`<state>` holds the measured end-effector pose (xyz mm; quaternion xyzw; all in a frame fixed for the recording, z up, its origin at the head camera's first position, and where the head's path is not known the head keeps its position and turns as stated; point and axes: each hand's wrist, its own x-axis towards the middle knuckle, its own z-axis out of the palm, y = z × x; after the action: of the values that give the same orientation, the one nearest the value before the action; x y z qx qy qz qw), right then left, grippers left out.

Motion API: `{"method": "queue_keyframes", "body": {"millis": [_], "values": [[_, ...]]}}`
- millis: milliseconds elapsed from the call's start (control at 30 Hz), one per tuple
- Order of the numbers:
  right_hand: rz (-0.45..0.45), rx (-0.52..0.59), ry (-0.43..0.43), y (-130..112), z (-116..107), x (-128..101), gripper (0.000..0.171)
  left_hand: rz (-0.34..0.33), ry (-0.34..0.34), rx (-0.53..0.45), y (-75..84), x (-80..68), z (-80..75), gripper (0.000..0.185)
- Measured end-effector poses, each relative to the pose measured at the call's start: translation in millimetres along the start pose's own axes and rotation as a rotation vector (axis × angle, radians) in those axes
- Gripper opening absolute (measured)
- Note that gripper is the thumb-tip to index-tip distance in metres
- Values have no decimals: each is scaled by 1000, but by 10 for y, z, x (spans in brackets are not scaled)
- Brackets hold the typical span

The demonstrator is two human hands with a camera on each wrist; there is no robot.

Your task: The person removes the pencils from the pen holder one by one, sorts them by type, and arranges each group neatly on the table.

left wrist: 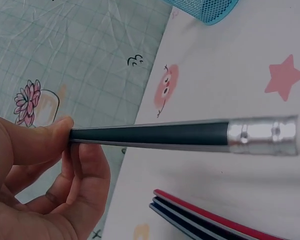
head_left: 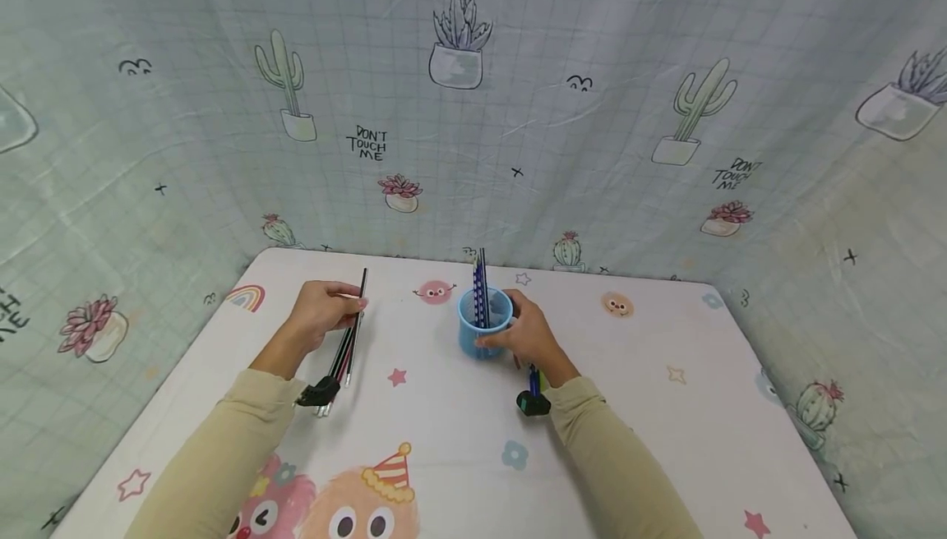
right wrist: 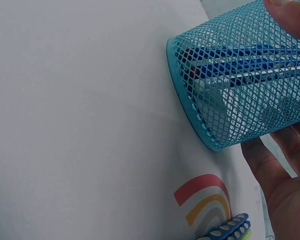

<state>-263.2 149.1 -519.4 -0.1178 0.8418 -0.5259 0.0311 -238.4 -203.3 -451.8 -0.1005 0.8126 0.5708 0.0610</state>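
Looking down, we held our left hand pinching a dark pencil above the loose pile while our right hand gripped the blue mesh cup; left wrist: thumb on shaft; right wrist: cup upright, pencils inside; judged next, tip into cup

Left hand pinches a dark pencil between thumb and fingers — metal ferrule at its far end, held level above the table. More pencils lie below on the table, red and dark. Blue mesh cup at top edge — cactus-print cloth behind.
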Motion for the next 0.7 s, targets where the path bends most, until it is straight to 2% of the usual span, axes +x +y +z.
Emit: {"method": "queue_keyframes", "body": {"millis": [200, 700], "values": [[3, 9, -8, 24, -9, 14, 94, -26, -12, 29, -89, 17, 7, 45], [16, -5, -3, 15, -13, 1, 93, -73, 26, 36, -251, 52, 33, 40]]}}
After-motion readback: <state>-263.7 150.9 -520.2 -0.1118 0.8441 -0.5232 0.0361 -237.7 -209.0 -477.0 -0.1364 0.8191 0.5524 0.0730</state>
